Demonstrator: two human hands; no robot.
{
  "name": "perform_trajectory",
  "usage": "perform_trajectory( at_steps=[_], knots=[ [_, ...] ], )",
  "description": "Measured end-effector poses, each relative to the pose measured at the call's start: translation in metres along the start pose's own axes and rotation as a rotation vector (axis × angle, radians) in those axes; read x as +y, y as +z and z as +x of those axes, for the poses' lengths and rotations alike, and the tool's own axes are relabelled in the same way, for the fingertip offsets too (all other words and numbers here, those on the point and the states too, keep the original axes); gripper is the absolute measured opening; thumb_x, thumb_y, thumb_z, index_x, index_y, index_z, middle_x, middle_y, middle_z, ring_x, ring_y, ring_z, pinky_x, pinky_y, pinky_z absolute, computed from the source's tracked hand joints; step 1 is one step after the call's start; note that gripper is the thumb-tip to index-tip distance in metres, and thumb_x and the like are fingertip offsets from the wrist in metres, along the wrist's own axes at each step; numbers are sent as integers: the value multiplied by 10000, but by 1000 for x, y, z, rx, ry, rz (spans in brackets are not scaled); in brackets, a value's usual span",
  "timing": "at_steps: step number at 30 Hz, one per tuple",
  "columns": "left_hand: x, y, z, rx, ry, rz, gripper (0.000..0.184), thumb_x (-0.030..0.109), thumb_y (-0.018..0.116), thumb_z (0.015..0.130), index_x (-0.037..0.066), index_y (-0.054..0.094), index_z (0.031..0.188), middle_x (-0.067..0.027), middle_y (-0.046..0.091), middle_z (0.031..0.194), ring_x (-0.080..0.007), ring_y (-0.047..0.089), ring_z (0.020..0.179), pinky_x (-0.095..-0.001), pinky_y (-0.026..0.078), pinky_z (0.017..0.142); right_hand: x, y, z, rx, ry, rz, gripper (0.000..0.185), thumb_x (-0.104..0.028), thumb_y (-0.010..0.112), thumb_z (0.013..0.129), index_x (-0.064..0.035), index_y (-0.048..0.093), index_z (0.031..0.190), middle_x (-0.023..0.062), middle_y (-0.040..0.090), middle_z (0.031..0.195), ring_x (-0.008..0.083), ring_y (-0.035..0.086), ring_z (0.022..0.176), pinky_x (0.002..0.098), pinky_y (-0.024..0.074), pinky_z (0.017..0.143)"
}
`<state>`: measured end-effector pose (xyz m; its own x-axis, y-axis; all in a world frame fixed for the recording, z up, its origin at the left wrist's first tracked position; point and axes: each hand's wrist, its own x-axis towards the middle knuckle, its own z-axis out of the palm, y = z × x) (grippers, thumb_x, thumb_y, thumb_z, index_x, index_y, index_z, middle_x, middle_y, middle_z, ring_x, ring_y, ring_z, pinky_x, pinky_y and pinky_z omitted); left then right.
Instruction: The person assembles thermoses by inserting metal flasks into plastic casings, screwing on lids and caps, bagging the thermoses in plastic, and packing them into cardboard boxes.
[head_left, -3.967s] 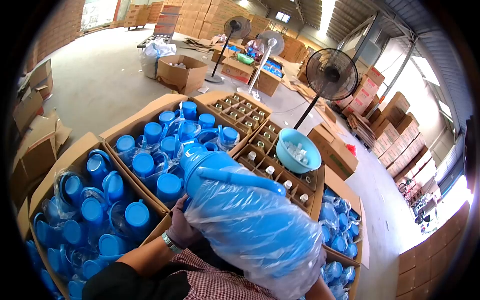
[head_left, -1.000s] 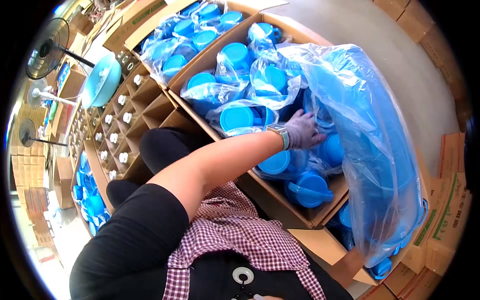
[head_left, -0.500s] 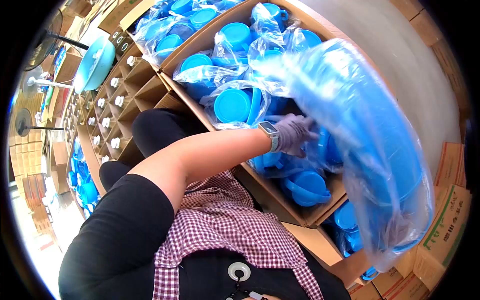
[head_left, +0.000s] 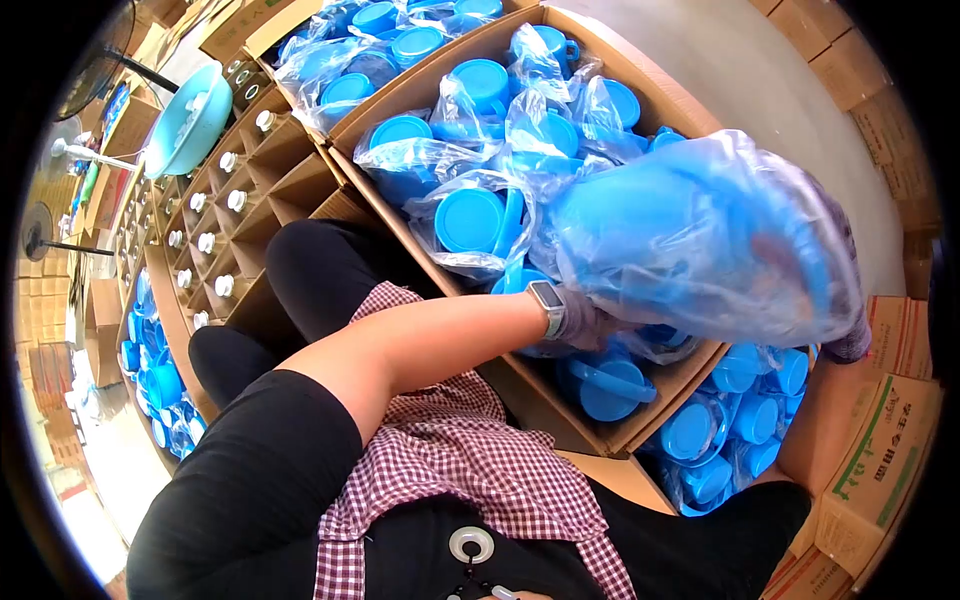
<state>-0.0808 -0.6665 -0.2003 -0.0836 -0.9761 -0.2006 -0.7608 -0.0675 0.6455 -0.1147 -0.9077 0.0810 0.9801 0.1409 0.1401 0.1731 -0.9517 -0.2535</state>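
Observation:
A large blue container in a clear plastic bag (head_left: 680,240) hangs over the open carton (head_left: 400,225), smeared by motion. My right hand (head_left: 850,335), in a greyish-purple glove, grips it at its far right end, partly behind the plastic. My left hand (head_left: 583,318), gloved and with a watch at the wrist, reaches in over the carton's near side, just below the bagged container. The bag and blur hide its fingers. Around it in the carton are several blue lidded containers (head_left: 470,220) with handles, many wrapped in clear plastic. One handled container (head_left: 608,385) sits in the near corner.
Left of the carton stands a divided box (head_left: 275,190) with white-capped bottles, a light-blue basin (head_left: 188,122) beyond it. Another carton of blue containers (head_left: 725,425) lies at lower right, beside printed cardboard boxes (head_left: 885,460). More blue containers (head_left: 415,45) fill a carton behind.
The bagged container has swung from upright at the right to lying across the carton. My right hand has risen with it into view. My left hand has moved slightly down, toward the carton's near side.

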Motion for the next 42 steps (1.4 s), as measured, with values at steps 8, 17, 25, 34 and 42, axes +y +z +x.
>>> perform_trajectory(
  at_steps=[8,17,25,34,42],
  knots=[
    [27,-20,-26,196,226,-1084,668,398,674,959,161,461,1545,-166,418,1589,-363,395,1457,-511,290,1228,-73,4,61,-59,-89,-221,613,-270,765,645,-50,688,1212,174,681,1093,318,672,1065,423,522,953],
    [73,-40,-60,601,307,-740,440,289,597,1059,57,560,1432,-123,555,1477,-259,540,1349,-431,442,1135,-111,24,70,-264,-103,-434,617,-280,853,672,-157,712,1260,154,668,1259,326,676,1133,429,524,1047],
    [138,-120,-107,394,-127,-1518,467,438,604,1028,29,668,1244,-144,736,1012,-212,722,878,-327,581,747,-138,53,75,-441,-226,-340,558,-366,843,620,-135,762,1122,194,646,1247,357,699,1036,439,567,933],
    [46,-84,-153,482,-410,-1086,359,400,629,987,50,710,987,-11,666,783,-118,597,661,-301,520,620,40,269,56,-393,-40,-152,660,-333,806,655,-151,632,1265,186,543,1426,392,613,1224,488,532,1006],
    [67,-102,-402,1114,-389,-789,378,242,557,1077,21,610,1380,-91,707,1207,-158,645,1161,-308,505,1030,23,268,-9,338,250,322,706,-213,765,721,-42,585,1382,225,563,1419,414,548,1315,492,448,1102]
  ],
)
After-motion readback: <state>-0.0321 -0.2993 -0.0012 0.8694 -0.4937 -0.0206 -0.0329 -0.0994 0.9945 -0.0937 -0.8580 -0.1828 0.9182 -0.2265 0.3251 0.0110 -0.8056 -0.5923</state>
